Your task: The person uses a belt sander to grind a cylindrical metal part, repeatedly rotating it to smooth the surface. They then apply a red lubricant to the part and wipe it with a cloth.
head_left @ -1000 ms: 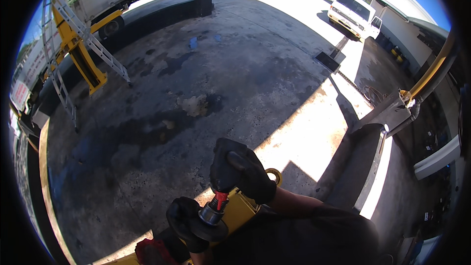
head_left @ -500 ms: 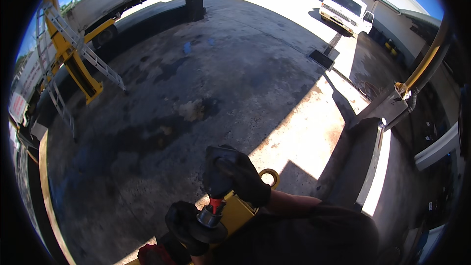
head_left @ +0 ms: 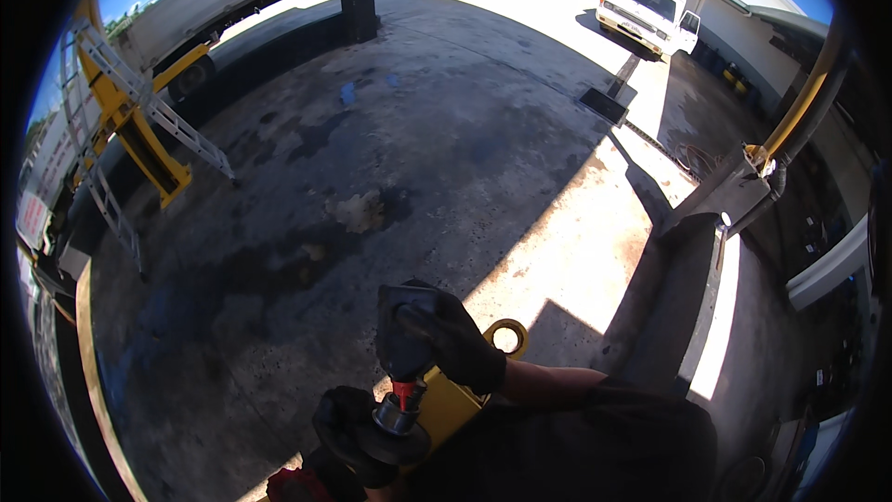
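Observation:
My right hand [head_left: 455,344], in a black glove, is closed around a dark, blocky tool [head_left: 395,316] whose exact kind I cannot make out. Below it a red neck [head_left: 407,392] points down into a shiny metal cylinder [head_left: 397,416]. That cylinder stands on a round dark disc [head_left: 409,448]. My left hand [head_left: 346,423], also black-gloved, has its fingers curled against the disc's left side, beside the cylinder. Just right of these lies a yellow metal arm [head_left: 451,409], with a yellow ring [head_left: 506,338] past my right wrist.
Stained concrete floor [head_left: 279,158] spreads ahead. At left stand a yellow post [head_left: 139,135] and an aluminium ladder [head_left: 190,130], with a truck [head_left: 223,0] behind. A white van [head_left: 639,11] is far right. A yellow and dark post [head_left: 794,125] rises at right; red cloth-like material [head_left: 295,485] is near my left arm.
The whole view has shifted slightly. My right hand and the dark tool have moved a little left; both hands keep their grip, and the cylinder stays under the red neck.

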The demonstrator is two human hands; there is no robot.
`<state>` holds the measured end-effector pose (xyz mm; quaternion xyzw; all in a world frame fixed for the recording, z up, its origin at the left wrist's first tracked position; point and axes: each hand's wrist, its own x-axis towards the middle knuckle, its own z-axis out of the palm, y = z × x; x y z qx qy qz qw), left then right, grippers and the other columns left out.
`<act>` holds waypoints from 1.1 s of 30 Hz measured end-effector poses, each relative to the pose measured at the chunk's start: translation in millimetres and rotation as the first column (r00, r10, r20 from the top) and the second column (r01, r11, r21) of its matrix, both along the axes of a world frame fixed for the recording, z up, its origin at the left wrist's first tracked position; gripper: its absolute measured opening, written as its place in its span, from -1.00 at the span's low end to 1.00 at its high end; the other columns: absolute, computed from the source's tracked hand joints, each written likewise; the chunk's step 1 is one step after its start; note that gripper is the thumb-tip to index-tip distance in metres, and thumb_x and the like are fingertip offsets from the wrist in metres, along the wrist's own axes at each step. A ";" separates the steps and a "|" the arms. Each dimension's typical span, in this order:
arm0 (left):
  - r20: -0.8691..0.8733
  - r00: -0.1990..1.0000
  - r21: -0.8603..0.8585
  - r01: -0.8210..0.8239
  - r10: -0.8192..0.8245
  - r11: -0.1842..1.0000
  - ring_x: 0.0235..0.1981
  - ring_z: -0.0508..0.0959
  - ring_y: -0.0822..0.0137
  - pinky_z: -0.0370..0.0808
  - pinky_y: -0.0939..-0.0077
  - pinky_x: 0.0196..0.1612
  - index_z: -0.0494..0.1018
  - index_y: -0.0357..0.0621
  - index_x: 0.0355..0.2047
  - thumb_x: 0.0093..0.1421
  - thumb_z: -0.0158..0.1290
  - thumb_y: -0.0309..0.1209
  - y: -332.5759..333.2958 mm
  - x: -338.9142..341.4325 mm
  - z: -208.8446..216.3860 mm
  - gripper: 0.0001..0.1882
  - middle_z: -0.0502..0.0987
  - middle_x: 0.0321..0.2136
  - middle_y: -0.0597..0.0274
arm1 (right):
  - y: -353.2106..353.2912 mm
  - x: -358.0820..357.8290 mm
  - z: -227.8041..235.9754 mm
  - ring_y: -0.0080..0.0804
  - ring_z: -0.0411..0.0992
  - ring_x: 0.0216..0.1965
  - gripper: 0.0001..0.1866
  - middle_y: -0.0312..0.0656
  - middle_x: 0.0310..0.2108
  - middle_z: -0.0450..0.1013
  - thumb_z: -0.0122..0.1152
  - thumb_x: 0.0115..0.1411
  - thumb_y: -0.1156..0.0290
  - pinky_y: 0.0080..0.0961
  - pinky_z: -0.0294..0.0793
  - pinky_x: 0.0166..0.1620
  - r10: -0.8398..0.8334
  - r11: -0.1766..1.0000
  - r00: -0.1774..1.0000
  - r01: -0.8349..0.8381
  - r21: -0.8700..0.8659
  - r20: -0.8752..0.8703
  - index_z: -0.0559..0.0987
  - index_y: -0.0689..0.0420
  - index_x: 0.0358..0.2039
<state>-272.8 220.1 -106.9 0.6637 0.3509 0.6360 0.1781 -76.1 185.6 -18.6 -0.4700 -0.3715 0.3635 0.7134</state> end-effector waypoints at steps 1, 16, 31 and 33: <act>-0.038 0.999 0.074 -0.029 0.031 0.997 -0.35 0.59 0.05 0.57 0.17 -0.21 0.44 -0.49 -0.01 0.34 -0.08 -0.34 1.7 -3.3 -10.4 -0.60 0.60 -0.26 -0.11 | -0.3 -0.7 3.8 -0.63 0.56 0.00 -0.66 -0.35 -0.02 0.59 0.30 0.61 0.38 -0.50 0.58 0.09 -0.003 1.000 1.000 0.003 -0.014 -0.018 0.65 0.26 0.28; -0.402 0.790 0.732 -0.027 0.463 0.681 -0.45 0.57 0.20 0.61 0.34 -0.45 0.20 -0.46 0.11 0.48 0.00 -0.72 13.4 11.9 62.8 -0.72 0.50 -0.28 -0.03 | -0.3 3.3 -2.9 -0.49 0.59 0.12 -0.72 -0.21 0.11 0.57 0.27 0.59 0.43 -0.40 0.60 0.19 0.060 0.995 0.996 -0.066 -0.077 -0.071 0.63 0.32 0.18; -0.384 0.783 0.749 -0.046 0.490 0.661 -0.38 0.61 0.14 0.66 0.26 -0.35 0.25 -0.43 0.12 0.52 0.05 -0.65 14.2 8.6 50.2 -0.73 0.53 -0.24 -0.08 | 0.8 3.5 -4.8 -0.52 0.60 0.06 -0.73 -0.22 0.05 0.57 0.25 0.60 0.44 -0.42 0.61 0.13 0.086 0.996 0.990 -0.088 -0.015 -0.112 0.64 0.32 0.18; -0.369 0.793 0.769 -0.031 0.484 0.638 -0.38 0.61 0.14 0.65 0.25 -0.36 0.25 -0.44 0.12 0.53 0.06 -0.62 16.0 15.6 64.4 -0.73 0.54 -0.25 -0.07 | -0.3 4.0 -0.4 -0.52 0.61 0.06 -0.70 -0.22 0.06 0.59 0.26 0.60 0.43 -0.43 0.62 0.13 0.089 0.995 0.987 -0.092 -0.023 -0.131 0.63 0.32 0.21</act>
